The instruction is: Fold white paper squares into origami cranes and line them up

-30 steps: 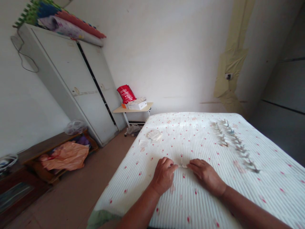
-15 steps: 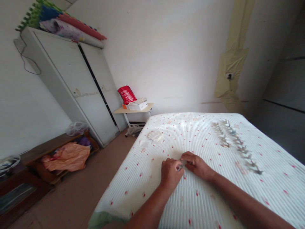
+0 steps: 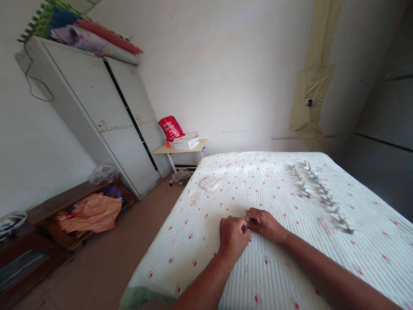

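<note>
Just above the middle of the bed's quilted cover (image 3: 206,241), white with red dots, my left hand (image 3: 234,236) and my right hand (image 3: 263,221) meet. The fingers of both are closed in a pinch around a small dark greyish piece (image 3: 248,226), mostly hidden by the fingertips and too small to name. To the right of the hands, several small grey-white pieces (image 3: 327,201) lie in two slanting rows, blurred in outline. Farther off to the left rests a crumpled, whitish see-through packet (image 3: 209,184), beside a small printed paper (image 3: 194,194).
Behind the bed a small table (image 3: 158,150) carries a red bag (image 3: 171,128) and a white box (image 3: 187,143). A grey cabinet (image 3: 80,94) with rolled mats (image 3: 97,38) on top stands left. A low wooden bench (image 3: 64,193) holds an orange cloth-like bundle (image 3: 92,213).
My fingers have closed in more tightly, so less of the small piece shows. The right hand has dipped slightly and its fingertips have drawn together. The rest lies as before.
</note>
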`<state>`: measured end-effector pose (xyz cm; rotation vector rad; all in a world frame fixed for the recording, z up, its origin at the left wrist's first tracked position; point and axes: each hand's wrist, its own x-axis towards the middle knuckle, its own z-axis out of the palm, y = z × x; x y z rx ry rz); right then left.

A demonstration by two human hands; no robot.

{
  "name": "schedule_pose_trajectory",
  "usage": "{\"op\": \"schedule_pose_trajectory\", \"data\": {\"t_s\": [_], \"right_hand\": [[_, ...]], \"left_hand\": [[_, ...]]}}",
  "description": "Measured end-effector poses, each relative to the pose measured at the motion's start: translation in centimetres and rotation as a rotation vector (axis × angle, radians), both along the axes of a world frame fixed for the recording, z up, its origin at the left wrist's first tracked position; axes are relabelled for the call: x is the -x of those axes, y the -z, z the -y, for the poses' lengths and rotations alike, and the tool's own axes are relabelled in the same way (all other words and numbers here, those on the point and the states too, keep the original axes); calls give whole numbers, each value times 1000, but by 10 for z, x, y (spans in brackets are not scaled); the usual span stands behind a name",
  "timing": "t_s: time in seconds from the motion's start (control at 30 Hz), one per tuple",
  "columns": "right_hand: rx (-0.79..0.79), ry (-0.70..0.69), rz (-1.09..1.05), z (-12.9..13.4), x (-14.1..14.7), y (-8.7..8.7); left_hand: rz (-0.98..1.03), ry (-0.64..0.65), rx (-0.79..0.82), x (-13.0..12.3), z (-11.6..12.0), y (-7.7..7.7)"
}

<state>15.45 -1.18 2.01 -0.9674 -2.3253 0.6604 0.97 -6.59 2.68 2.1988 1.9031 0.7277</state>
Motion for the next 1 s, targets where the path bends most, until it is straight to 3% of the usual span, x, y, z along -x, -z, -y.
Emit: {"op": "schedule_pose_trajectory", "data": {"t_s": [0.2, 0.47, 0.77, 1.0], "right_hand": [[60, -105, -54, -5, -3, 1], [43, -126, -10, -5, -3, -6], [26, -162, 0, -11, -6, 1], [35, -178, 32, -9, -7, -4]], "left_hand": [[-9, 42, -101, 0, 0, 6], [-64, 46, -164, 0, -1, 13], [-21, 51, -143, 1, -2, 16], [41, 86, -115, 6, 0, 18]]}}
